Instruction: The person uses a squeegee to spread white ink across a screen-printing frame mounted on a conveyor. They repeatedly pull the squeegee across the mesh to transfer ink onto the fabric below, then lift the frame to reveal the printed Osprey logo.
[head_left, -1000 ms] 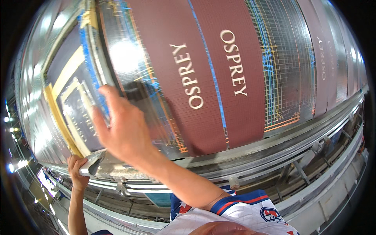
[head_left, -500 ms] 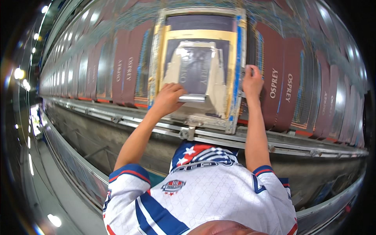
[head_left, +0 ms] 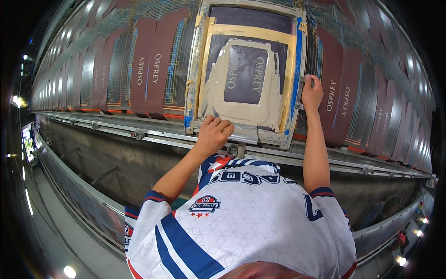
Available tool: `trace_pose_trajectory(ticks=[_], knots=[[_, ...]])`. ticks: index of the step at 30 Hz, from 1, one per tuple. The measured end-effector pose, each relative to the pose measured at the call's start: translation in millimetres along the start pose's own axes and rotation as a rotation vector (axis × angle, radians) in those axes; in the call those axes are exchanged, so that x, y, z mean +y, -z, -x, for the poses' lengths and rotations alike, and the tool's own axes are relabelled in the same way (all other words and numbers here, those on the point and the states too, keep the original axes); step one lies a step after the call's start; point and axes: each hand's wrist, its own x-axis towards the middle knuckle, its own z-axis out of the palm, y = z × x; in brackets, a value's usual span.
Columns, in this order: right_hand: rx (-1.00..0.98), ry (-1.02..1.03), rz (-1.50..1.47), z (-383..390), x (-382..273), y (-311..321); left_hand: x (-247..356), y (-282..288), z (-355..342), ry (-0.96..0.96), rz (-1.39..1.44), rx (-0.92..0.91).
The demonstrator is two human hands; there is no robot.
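Observation:
A screen-printing frame (head_left: 194,69) lies over the long table in front of me, its edges patched with blue and yellow tape. Pale beige ink (head_left: 241,113) forms a thick, uneven ring on its dark mesh, around a darker rectangle with mirrored-looking lettering. My left hand (head_left: 214,136) is closed over a squeegee (head_left: 245,138) at the frame's near end; a bare stretch of its metallic bar sticks out to the right of my fingers. On the frame's right side, my right hand (head_left: 312,94) has its fingers curled against the outer edge, pinching it near a small metal fitting.
Maroon printed fabric panels (head_left: 148,69) lie in rows along the table on both sides. A metal rail (head_left: 162,142) with clamps runs along the table's near edge. Fine netting (head_left: 121,23) stretches across the far side. Another long table edge (head_left: 83,190) stands behind me at left.
My left hand has drawn the squeegee toward me, from over the lower mesh to the frame's near end. Ink now lies piled there. My right hand stays at the frame's right edge.

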Motion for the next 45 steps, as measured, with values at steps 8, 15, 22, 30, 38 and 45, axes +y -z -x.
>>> trace_pose_trajectory(ticks=[8,15,22,30,38,45], knots=[[-0.057,-0.122,0.001,0,-8,5,-28,-13,-40,-0.049,-0.040,0.081],[-0.103,0.087,0.214,-4,-38,28,-112,-20,-180,-0.079,-0.066,0.082],[-0.420,0.686,-0.034,-47,-145,15,-135,16,-223,-0.017,0.004,-0.042],[-0.599,0.616,0.437,-91,-159,-62,-160,-12,-248,0.012,0.076,-0.049],[-0.684,0.729,0.256,101,-103,-15,-49,-7,-70,0.096,0.158,-0.160],[-0.560,0.772,0.431,-21,-141,-35,-113,3,-186,0.003,0.022,-0.076]])
